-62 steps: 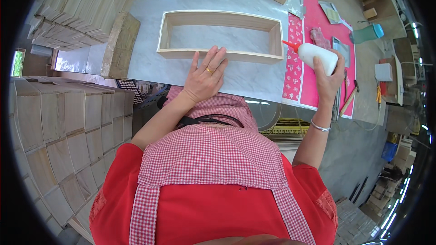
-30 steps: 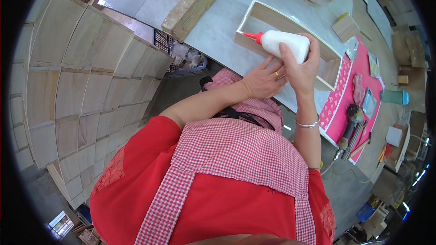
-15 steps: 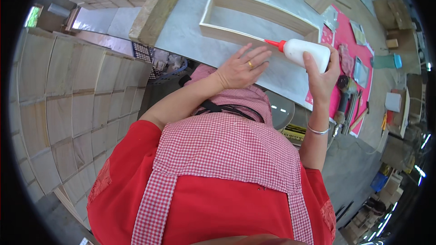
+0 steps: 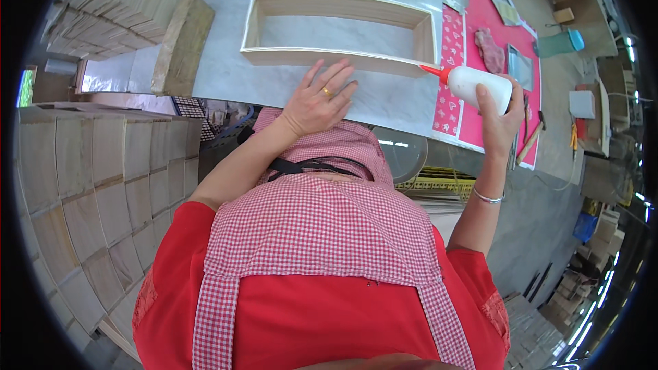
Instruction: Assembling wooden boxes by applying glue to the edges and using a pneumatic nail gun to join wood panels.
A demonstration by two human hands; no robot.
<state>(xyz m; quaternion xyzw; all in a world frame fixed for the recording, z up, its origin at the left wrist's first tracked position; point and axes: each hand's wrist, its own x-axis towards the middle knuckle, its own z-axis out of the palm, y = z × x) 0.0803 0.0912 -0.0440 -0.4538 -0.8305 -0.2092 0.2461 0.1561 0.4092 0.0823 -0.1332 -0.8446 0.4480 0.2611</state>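
On the pale marbled tabletop (image 4: pixel 226 82) lies a rectangular wooden frame (image 4: pixel 336 60), its inside showing the table surface. A white line runs along its top edges. My right hand (image 4: pixel 502 113) is wrapped round a white squeeze glue bottle (image 4: pixel 473 88), tilted so its red nozzle (image 4: pixel 432 70) points left. The nozzle's tip is at the near right corner of the frame; whether it touches is hard to tell. My left hand (image 4: pixel 319 101) is open, fingers stretched out, fingertips at the outside of the frame's near wall.
A thick wooden block (image 4: pixel 181 44) stands left of the frame, with stacked wooden boards (image 4: pixel 130 0) beyond it. More stacked wooden pieces (image 4: pixel 89 185) rise at my left. A pink patterned sheet (image 4: pixel 473 106) at the right carries a cloth (image 4: pixel 489 50) and tools. A teal cup (image 4: pixel 558 43) lies farther right.
The glue bottle's tip has moved right along the near edge to the frame's right corner. My left hand stays open beside the near wall. The whole view has shifted.
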